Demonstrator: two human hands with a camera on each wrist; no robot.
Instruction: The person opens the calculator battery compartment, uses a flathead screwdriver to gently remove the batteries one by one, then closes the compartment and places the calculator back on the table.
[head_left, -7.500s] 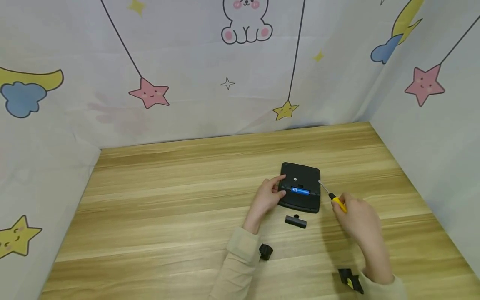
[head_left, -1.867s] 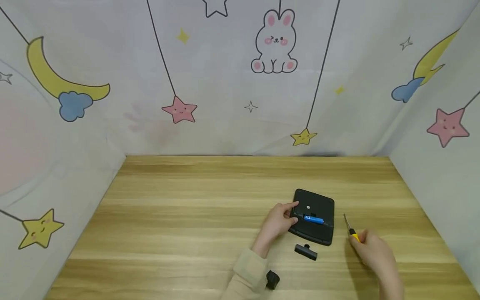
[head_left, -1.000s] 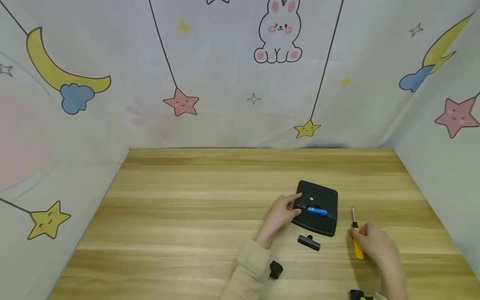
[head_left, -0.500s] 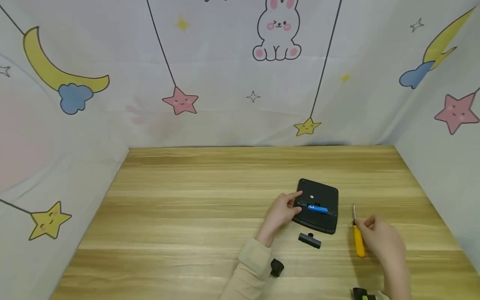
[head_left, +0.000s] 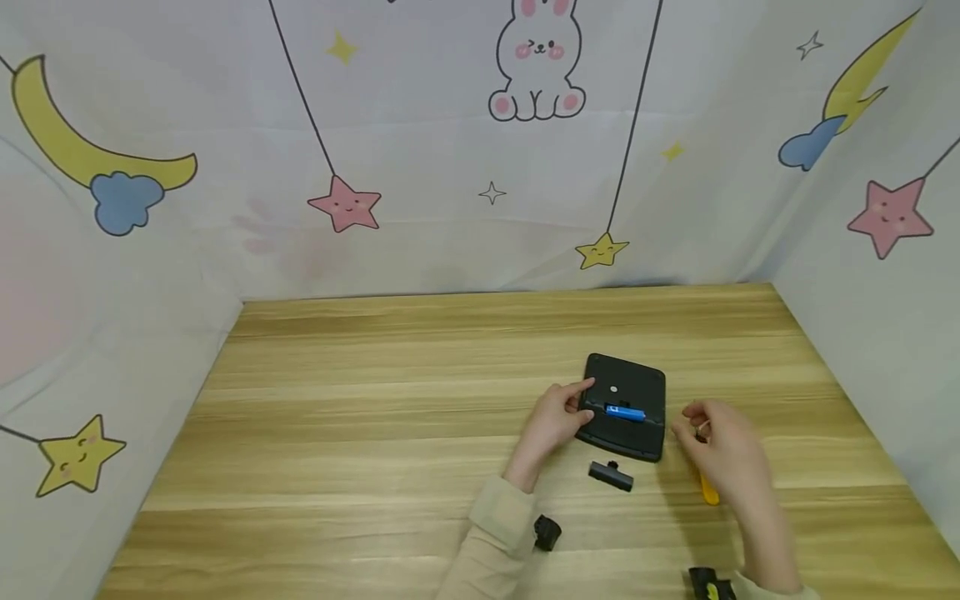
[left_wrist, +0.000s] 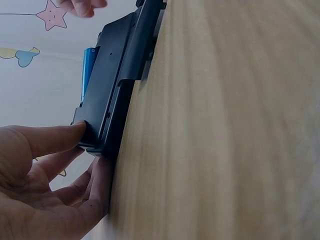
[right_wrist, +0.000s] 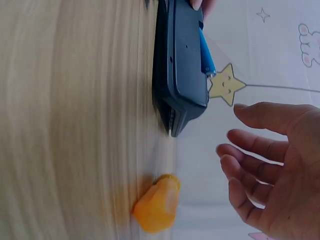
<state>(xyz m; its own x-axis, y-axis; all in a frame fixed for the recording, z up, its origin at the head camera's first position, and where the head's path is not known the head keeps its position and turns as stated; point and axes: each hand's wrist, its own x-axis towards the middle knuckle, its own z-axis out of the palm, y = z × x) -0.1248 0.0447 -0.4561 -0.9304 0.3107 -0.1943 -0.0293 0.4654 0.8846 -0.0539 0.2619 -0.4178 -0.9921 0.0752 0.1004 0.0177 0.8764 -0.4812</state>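
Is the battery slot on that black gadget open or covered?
Open: the blue battery lies exposed on the black gadget, and a small dark piece, probably the cover, sits apart on the table.

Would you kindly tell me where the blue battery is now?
In the head view, the blue battery is right of centre, on the upper face of the black device, below its white spot.

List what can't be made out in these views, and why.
Tip of the slim yellow-handled tool: head view, behind the right hand.
Underside of the flat black plastic device: head view, faces the wooden table.
Print on the blue cylindrical battery: head view, too small.
Left hand: right wrist view, cut by top edge.
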